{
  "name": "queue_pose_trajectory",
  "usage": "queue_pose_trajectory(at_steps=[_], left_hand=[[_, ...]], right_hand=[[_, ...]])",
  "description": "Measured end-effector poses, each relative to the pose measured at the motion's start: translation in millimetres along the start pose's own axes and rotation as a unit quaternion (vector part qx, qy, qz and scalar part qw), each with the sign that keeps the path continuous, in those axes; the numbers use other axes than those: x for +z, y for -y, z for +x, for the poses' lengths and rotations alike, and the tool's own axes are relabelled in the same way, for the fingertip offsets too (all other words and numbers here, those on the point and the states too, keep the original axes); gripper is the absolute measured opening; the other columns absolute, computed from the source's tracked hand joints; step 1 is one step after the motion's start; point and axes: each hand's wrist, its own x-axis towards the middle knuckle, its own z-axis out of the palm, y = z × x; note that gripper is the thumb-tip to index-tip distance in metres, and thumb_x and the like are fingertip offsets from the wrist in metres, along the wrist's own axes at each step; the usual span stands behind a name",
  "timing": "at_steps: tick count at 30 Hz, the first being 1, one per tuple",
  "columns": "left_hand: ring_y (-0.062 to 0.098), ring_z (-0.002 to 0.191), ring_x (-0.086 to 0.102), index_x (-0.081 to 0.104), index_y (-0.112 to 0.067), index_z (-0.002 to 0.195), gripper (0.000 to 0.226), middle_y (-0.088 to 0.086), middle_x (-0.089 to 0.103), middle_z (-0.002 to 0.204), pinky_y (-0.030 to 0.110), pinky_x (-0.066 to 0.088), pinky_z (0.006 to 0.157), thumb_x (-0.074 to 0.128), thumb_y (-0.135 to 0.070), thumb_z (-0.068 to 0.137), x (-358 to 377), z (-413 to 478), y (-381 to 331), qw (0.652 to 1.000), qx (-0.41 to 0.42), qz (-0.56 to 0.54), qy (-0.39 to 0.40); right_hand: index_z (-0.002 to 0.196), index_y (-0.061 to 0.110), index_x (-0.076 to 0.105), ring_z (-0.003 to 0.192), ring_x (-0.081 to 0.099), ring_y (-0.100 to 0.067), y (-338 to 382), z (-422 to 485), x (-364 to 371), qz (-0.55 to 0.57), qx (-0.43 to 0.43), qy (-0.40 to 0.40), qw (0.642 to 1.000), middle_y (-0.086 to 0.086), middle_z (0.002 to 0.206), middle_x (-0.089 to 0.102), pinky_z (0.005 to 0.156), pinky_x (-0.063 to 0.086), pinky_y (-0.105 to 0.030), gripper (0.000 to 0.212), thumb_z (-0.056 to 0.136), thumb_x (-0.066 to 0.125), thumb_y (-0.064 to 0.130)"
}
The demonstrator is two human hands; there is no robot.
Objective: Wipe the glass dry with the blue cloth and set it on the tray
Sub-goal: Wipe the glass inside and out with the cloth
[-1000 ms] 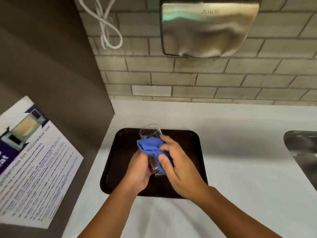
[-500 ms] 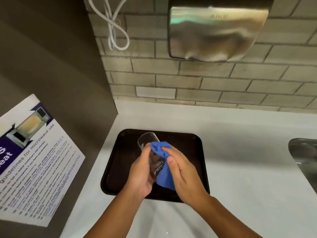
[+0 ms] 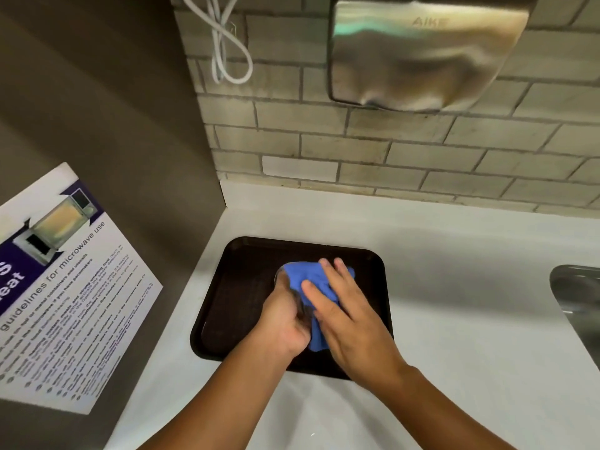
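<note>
My left hand [image 3: 284, 321] grips a clear glass [image 3: 281, 277] from below, holding it over the dark brown tray [image 3: 227, 306] on the white counter. Only a sliver of the glass's rim shows at the left. The blue cloth [image 3: 305, 276] covers the mouth and right side of the glass. My right hand [image 3: 344, 315] presses the cloth against the glass, fingers spread over it, with a tail of cloth hanging below the palm. Whether the glass touches the tray cannot be told.
A grey side panel with a microwave-guidelines poster [image 3: 61, 287] bounds the counter on the left. A steel hand dryer [image 3: 425, 50] and a looped white cable [image 3: 227, 43] hang on the brick wall behind. A metal sink edge [image 3: 578, 306] sits at the right.
The cloth has moved up over the glass's mouth, hiding most of it. My right hand has slid forward over the glass. The glass sits lower over the tray.
</note>
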Motion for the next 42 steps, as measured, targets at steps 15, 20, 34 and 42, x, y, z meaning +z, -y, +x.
queue_pose_trajectory(at_steps=[15,20,34,42], left_hand=[[0.024,0.075,0.086,0.091,-0.017,0.08,0.037,0.014,0.089,0.093,0.031,0.066,0.061,0.078,-0.046,0.099,-2.0,-4.5,-4.2,0.96,0.167,0.215,-0.063],[0.035,0.106,0.084,0.065,-0.014,0.133,0.056,0.018,0.084,0.12,0.055,0.069,0.091,0.089,-0.041,0.09,-4.9,-5.0,4.0,0.944,0.213,0.244,-0.062],[0.006,0.082,0.077,0.054,-0.036,0.131,0.06,-0.002,0.067,0.117,0.01,0.055,0.056,0.093,-0.035,0.086,-25.7,1.9,-9.2,0.822,0.334,0.45,-0.1],[0.027,0.091,0.085,0.073,-0.012,0.128,0.036,0.011,0.086,0.106,0.045,0.071,0.077,0.072,-0.038,0.102,-24.0,-9.5,-17.6,0.945,0.169,0.279,-0.006]], right_hand=[[0.148,0.046,0.056,0.152,0.048,-0.001,0.6,5.0,2.9,0.308,0.207,-0.005,0.928,0.028,0.158,0.057,0.123,0.038,-0.019,0.038,0.119,0.04,0.027],[0.121,0.023,0.077,0.102,0.077,-0.027,-15.2,26.6,5.0,0.445,0.448,-0.011,0.775,0.002,0.103,0.085,0.084,0.061,-0.028,0.034,0.118,0.043,0.026],[0.134,0.033,0.075,0.12,0.078,-0.023,-6.6,45.5,11.3,0.506,0.433,-0.071,0.743,-0.006,0.127,0.082,0.103,0.062,-0.035,0.034,0.117,0.047,0.02],[0.137,0.027,0.074,0.115,0.079,-0.024,-10.1,43.7,8.5,0.499,0.423,-0.041,0.755,-0.006,0.124,0.084,0.094,0.065,-0.033,0.035,0.118,0.046,0.018]])
